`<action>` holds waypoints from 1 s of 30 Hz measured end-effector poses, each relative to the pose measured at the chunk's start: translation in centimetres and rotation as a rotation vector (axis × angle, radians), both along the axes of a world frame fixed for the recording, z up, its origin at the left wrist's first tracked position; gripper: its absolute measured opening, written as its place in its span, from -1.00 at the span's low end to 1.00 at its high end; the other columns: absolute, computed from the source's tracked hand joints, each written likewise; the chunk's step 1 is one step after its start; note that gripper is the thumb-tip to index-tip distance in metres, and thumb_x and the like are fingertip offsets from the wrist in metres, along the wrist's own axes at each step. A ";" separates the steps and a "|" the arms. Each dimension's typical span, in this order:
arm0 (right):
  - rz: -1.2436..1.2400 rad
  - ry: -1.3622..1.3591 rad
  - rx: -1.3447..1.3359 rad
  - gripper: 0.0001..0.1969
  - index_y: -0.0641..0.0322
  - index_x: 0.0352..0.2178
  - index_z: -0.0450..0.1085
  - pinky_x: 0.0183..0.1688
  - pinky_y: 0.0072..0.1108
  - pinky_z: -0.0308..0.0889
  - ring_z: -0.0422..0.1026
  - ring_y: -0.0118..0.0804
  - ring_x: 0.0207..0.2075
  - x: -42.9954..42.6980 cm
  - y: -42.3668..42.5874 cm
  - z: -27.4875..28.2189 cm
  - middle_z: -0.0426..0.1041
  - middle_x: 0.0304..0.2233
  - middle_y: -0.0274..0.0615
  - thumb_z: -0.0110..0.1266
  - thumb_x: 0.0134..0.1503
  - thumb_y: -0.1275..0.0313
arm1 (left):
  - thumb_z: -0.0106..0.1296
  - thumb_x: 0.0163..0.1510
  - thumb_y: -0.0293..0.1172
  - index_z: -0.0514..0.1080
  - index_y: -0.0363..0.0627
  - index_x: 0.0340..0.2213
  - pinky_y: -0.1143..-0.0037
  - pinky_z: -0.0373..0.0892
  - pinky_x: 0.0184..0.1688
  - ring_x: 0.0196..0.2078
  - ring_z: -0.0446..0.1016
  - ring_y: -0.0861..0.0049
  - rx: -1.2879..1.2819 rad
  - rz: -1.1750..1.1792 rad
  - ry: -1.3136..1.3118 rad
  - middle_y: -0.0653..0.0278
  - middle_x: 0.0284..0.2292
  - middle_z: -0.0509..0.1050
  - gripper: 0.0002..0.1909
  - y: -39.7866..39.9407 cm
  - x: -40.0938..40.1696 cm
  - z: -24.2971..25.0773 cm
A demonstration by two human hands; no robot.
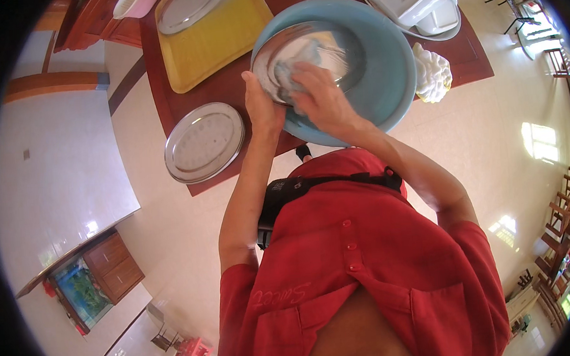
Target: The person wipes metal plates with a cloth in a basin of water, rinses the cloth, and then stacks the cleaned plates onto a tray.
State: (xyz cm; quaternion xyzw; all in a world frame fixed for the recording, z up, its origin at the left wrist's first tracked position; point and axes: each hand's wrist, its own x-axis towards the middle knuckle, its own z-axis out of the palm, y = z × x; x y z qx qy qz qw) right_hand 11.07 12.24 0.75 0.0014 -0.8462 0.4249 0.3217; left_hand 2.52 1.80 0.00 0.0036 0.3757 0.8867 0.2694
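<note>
My left hand (265, 104) grips the near left rim of an oval metal platter (264, 65), which is tilted over a large blue plastic basin (395, 75). Pressed to the platter's face, my right hand (322, 96) holds a bluish-grey cloth (287, 76), blurred at its edges. Another metal dish (356, 53) shows inside the basin, partly hidden behind the platter. A stack of oval metal platters (205, 142) lies on the red-brown table (290, 141), to the left of my left hand.
A yellow tray (211, 56) holds another oval metal platter (187, 11) at the back left. White dishes (396, 3) are piled at the back right. A crumpled whitish cloth (433, 73) sits right of the basin. A pink and white basket (133, 4) stands beyond the tray.
</note>
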 end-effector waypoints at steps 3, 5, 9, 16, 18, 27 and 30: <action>0.042 0.067 0.044 -0.66 0.23 -0.24 0.29 -0.10 -0.30 0.15 0.24 -0.01 -0.11 -2.5 -1.2 0.6 0.28 -0.14 -0.05 -0.01 -0.15 0.57 | -0.43 0.19 -0.16 0.19 -0.20 -0.09 0.43 0.21 0.00 -0.05 0.28 0.40 -0.099 0.052 -0.006 0.18 -0.09 0.28 -0.59 -0.3 -0.3 -0.7; 0.059 0.066 0.146 -0.66 0.21 -0.24 0.29 -0.09 -0.31 0.15 0.24 -0.04 -0.11 -4.2 -1.3 0.8 0.29 -0.14 -0.09 -0.02 -0.16 0.56 | -0.44 0.20 -0.18 0.19 -0.21 -0.10 0.42 0.21 0.01 -0.05 0.27 0.39 -0.091 0.074 0.013 0.17 -0.10 0.28 -0.60 -0.2 -0.3 -0.6; -0.079 0.038 0.225 -0.72 0.19 -0.29 0.31 -0.11 -0.31 0.15 0.25 -0.07 -0.15 -7.3 -0.3 -0.2 0.32 -0.22 -0.18 -0.04 -0.15 0.52 | -0.46 0.20 -0.26 0.18 -0.21 -0.09 0.38 0.18 0.03 -0.04 0.27 0.39 -0.097 0.120 0.100 0.15 -0.10 0.28 -0.63 -0.3 -0.3 -1.4; -0.131 0.081 0.145 -0.74 0.26 -0.32 0.34 -0.17 -0.31 0.20 0.27 0.02 -0.25 -8.8 2.0 -1.8 0.32 -0.33 -0.01 -0.04 -0.14 0.53 | -0.51 0.21 -0.22 0.14 -0.28 -0.03 0.37 0.13 0.07 0.00 0.23 0.35 0.039 -0.008 0.022 0.15 -0.02 0.23 -0.56 -0.4 -0.2 -0.6; -0.038 0.072 0.125 -0.72 0.26 -0.30 0.34 -0.17 -0.30 0.19 0.26 0.04 -0.25 -7.2 0.8 -1.2 0.31 -0.32 0.02 -0.03 -0.14 0.54 | -0.50 0.21 -0.20 0.15 -0.27 -0.04 0.37 0.13 0.07 -0.01 0.24 0.35 0.091 -0.029 -0.058 0.16 -0.03 0.25 -0.55 -0.4 -0.3 0.2; -0.064 -0.108 0.133 -0.66 0.17 -0.25 0.35 -0.13 -0.28 0.14 0.18 0.08 -0.15 -1.3 -2.8 1.1 0.25 -0.25 -0.01 0.01 -0.17 0.54 | -0.40 0.19 -0.19 0.23 -0.25 -0.11 0.39 0.23 -0.03 -0.09 0.30 0.39 -0.180 0.059 -0.200 0.17 -0.16 0.33 -0.60 -0.5 -0.5 -0.3; -0.191 -0.079 0.208 -0.73 0.06 -0.36 0.39 -0.16 -0.26 0.11 0.20 -0.01 -0.17 -3.5 -2.1 1.1 0.30 -0.26 -0.18 0.03 -0.21 0.42 | -0.38 0.19 -0.24 0.24 -0.25 -0.11 0.41 0.25 -0.05 -0.12 0.32 0.42 -0.081 0.023 -0.118 0.18 -0.18 0.34 -0.63 -0.4 -1.0 -0.9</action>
